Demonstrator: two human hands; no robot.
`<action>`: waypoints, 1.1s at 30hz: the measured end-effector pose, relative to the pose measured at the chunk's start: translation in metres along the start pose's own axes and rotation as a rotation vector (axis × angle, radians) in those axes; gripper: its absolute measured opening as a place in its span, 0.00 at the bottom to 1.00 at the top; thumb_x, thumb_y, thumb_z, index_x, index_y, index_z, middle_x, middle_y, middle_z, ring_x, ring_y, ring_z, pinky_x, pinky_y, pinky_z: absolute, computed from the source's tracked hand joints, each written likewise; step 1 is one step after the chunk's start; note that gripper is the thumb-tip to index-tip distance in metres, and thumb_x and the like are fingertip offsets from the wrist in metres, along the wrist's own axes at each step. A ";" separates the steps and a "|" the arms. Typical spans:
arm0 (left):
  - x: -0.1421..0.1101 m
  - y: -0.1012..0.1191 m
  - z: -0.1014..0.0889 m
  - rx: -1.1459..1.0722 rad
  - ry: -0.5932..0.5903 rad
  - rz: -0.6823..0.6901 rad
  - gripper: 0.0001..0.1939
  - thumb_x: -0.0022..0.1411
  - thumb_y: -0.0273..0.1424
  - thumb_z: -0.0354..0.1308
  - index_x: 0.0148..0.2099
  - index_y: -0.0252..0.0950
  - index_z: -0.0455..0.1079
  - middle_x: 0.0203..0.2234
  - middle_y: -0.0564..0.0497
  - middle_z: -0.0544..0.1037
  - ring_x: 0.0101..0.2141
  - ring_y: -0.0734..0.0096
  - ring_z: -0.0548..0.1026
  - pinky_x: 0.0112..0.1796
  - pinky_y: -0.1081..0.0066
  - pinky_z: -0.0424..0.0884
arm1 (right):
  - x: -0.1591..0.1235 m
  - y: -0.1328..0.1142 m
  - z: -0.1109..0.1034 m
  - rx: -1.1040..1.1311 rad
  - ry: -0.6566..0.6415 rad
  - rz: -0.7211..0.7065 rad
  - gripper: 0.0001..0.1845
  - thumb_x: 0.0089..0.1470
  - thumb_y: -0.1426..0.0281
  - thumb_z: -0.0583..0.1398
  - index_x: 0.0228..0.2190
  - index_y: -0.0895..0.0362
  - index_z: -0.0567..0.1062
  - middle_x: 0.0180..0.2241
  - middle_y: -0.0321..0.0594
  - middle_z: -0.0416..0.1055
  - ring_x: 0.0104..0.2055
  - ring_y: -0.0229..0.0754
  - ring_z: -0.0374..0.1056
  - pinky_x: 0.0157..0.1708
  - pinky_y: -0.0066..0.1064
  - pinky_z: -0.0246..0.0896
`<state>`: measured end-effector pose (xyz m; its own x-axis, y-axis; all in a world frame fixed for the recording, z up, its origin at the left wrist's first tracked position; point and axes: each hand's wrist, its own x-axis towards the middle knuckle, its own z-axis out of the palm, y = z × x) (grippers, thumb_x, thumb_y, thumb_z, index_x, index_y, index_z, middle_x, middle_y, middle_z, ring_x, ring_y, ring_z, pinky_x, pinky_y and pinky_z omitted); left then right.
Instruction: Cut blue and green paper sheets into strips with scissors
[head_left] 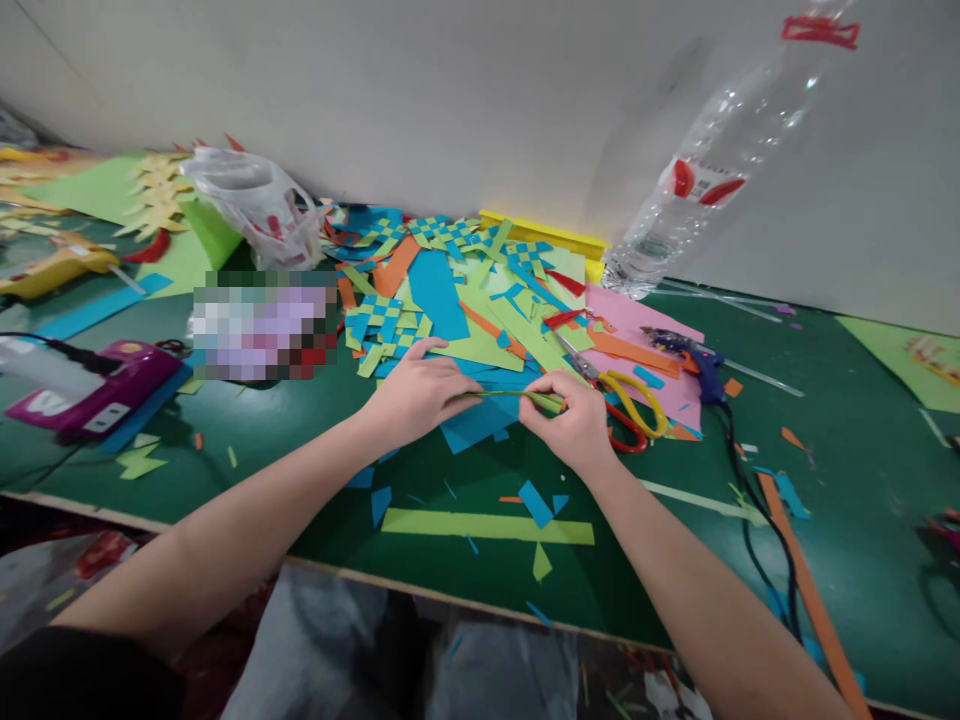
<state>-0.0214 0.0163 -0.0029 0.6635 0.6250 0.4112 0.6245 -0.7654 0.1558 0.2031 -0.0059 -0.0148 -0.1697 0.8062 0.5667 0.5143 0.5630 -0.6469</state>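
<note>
Between my two hands a narrow green paper strip (501,393) is stretched, seen nearly edge-on. My left hand (421,392) pinches its left end, with the index finger raised. The right end is folded or doubled and is gripped between thumb and fingers of my right hand (571,415). Just beyond lies a heap of blue, green and orange paper (439,295), some of it woven into checks. Scissors with yellow and red handles (634,405) rest beside my right hand. A loose light-green strip (487,527) lies flat nearer the table's front edge.
A tall clear plastic bottle (697,190) leans at the back right. A blue glue gun (701,365) with a black cord lies on pink paper (667,315). On the left are a purple power strip (105,390), a yellow glue gun (64,268) and a white plastic bag (255,205).
</note>
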 end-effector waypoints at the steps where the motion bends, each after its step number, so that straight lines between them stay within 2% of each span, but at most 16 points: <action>1: 0.000 0.000 0.000 0.005 0.003 -0.002 0.11 0.67 0.37 0.53 0.39 0.39 0.75 0.30 0.52 0.80 0.33 0.71 0.77 0.56 0.60 0.58 | 0.000 0.001 0.000 0.010 0.016 0.020 0.04 0.47 0.73 0.61 0.23 0.54 0.71 0.24 0.34 0.70 0.27 0.38 0.67 0.29 0.30 0.62; 6: -0.001 -0.002 0.002 0.018 0.023 0.002 0.13 0.68 0.38 0.52 0.39 0.40 0.75 0.30 0.53 0.80 0.32 0.71 0.77 0.56 0.60 0.58 | 0.000 0.002 -0.001 0.060 0.049 0.125 0.02 0.47 0.71 0.61 0.25 0.54 0.72 0.25 0.34 0.71 0.26 0.38 0.67 0.28 0.30 0.64; 12: -0.001 -0.003 0.001 -0.004 0.008 -0.022 0.13 0.68 0.37 0.51 0.38 0.39 0.76 0.31 0.52 0.81 0.33 0.70 0.78 0.56 0.59 0.58 | 0.002 0.006 -0.002 0.164 0.133 0.302 0.04 0.46 0.69 0.62 0.25 0.54 0.71 0.19 0.32 0.67 0.22 0.38 0.64 0.24 0.30 0.63; 15: -0.002 -0.004 0.001 -0.010 0.000 -0.032 0.14 0.69 0.39 0.50 0.37 0.40 0.75 0.30 0.53 0.81 0.33 0.70 0.78 0.56 0.58 0.57 | 0.002 0.010 -0.002 0.224 0.154 0.306 0.04 0.47 0.68 0.62 0.26 0.54 0.71 0.20 0.32 0.67 0.23 0.39 0.65 0.26 0.32 0.65; 20: -0.002 -0.006 0.002 -0.024 -0.006 -0.060 0.15 0.68 0.38 0.51 0.36 0.39 0.76 0.29 0.53 0.81 0.33 0.70 0.78 0.55 0.58 0.58 | 0.002 0.015 -0.001 0.265 0.285 0.296 0.03 0.47 0.69 0.60 0.26 0.54 0.69 0.21 0.34 0.67 0.24 0.38 0.65 0.24 0.31 0.64; 28: -0.001 -0.006 0.000 -0.057 -0.089 -0.072 0.17 0.70 0.38 0.48 0.32 0.38 0.74 0.26 0.53 0.79 0.33 0.70 0.77 0.55 0.58 0.57 | 0.005 0.009 -0.007 0.215 0.406 0.338 0.06 0.49 0.70 0.58 0.22 0.54 0.65 0.19 0.33 0.62 0.23 0.38 0.62 0.26 0.32 0.63; 31: -0.001 -0.004 -0.001 -0.120 -0.104 -0.065 0.17 0.70 0.37 0.47 0.33 0.39 0.73 0.26 0.55 0.80 0.33 0.71 0.77 0.56 0.58 0.55 | 0.007 0.008 -0.005 0.333 0.371 0.312 0.05 0.51 0.69 0.58 0.25 0.53 0.66 0.19 0.32 0.63 0.22 0.37 0.62 0.25 0.32 0.63; 33: -0.001 -0.003 -0.001 -0.154 -0.116 -0.062 0.18 0.70 0.36 0.47 0.32 0.38 0.73 0.26 0.55 0.80 0.33 0.72 0.77 0.57 0.59 0.54 | 0.007 0.009 -0.003 0.422 0.294 0.296 0.05 0.52 0.66 0.59 0.29 0.54 0.68 0.24 0.34 0.68 0.25 0.38 0.66 0.26 0.32 0.65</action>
<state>-0.0244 0.0180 -0.0027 0.6743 0.6785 0.2915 0.6011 -0.7336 0.3170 0.2086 0.0038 -0.0150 0.2009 0.8899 0.4096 0.1149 0.3938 -0.9120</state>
